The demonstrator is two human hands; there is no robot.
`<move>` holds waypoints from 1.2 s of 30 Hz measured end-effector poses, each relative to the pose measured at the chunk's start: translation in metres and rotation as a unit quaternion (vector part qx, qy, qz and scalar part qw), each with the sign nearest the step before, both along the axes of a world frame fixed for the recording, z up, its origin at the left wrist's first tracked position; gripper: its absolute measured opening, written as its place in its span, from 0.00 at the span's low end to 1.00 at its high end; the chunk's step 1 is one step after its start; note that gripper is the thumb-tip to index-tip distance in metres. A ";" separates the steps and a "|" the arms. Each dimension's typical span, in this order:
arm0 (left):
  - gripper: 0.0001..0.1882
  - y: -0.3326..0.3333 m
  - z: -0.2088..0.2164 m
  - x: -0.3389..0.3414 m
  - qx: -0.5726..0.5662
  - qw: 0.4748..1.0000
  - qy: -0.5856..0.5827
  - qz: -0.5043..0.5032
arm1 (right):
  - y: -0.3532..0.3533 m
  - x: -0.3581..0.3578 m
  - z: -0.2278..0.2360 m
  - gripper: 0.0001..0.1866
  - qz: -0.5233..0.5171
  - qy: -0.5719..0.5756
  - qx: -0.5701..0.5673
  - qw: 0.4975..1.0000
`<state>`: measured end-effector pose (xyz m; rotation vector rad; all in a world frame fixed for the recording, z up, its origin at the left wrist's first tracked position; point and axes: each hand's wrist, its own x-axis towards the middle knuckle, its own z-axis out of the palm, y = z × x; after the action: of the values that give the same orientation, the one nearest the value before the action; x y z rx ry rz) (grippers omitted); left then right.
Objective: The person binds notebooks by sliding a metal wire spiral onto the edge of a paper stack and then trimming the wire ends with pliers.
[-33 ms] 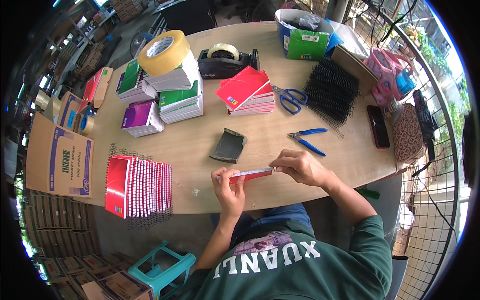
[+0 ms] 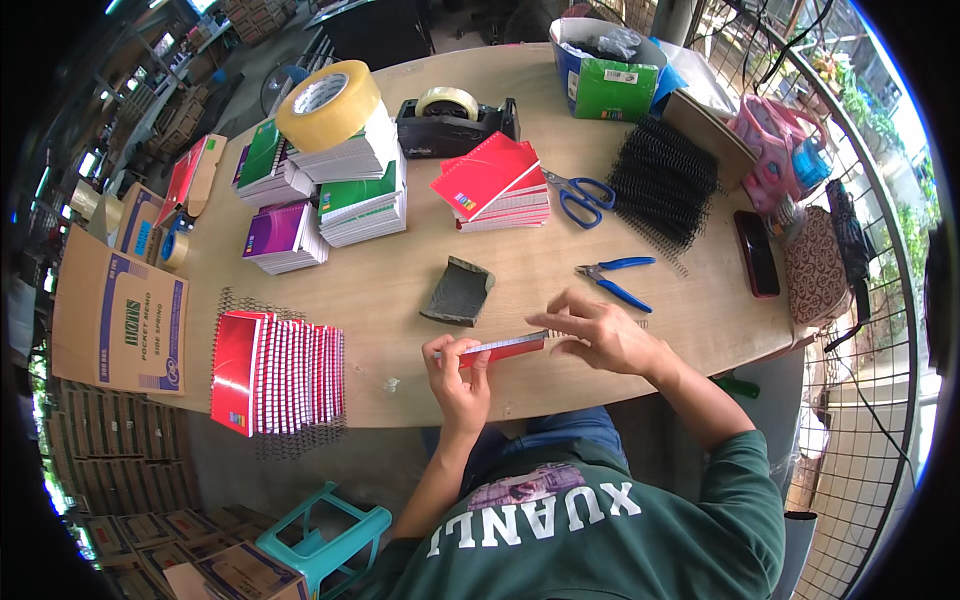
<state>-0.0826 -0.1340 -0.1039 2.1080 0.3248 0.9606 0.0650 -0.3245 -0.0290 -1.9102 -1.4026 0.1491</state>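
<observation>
The left hand (image 2: 460, 388) pinches the notebook (image 2: 512, 351) over the desk's (image 2: 400, 300) near edge; the right hand's (image 2: 608, 336) fingers are parted by the coil (image 2: 642, 324). Holding the notebook steady and turning the coil straight along its edge should thread it cleanly. The right hand hides most of the coil; contact is unclear.

You wear a dark green T-shirt (image 2: 640, 545), white block capitals (image 2: 617, 497) across the front, pinkish-purple picture panel (image 2: 525, 487) just beside. Right sleeve (image 2: 738, 490) loose, same green, leaves forearm bare. Blue jeans (image 2: 575, 428). Your left hand (image 2: 460, 385) and right hand (image 2: 610, 340) are bare.
</observation>
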 end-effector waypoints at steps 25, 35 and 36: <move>0.33 0.000 -0.003 0.000 0.065 0.998 -0.026 -0.005 | 0.135 0.021 -0.036 0.31 0.027 -0.222 -0.207 0.953; 0.36 0.039 -0.005 0.008 0.037 0.997 -0.021 -0.057 | 0.019 0.057 0.005 0.30 0.108 0.266 -0.128 0.949; 0.36 0.037 -0.005 0.008 0.027 0.998 -0.015 -0.062 | 0.016 0.057 -0.001 0.30 0.134 0.280 -0.131 0.941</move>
<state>-0.0743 -0.0969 -0.1093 2.1335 0.1516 0.9376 0.1219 -0.3090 -0.0302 -1.6745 -1.2717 0.9761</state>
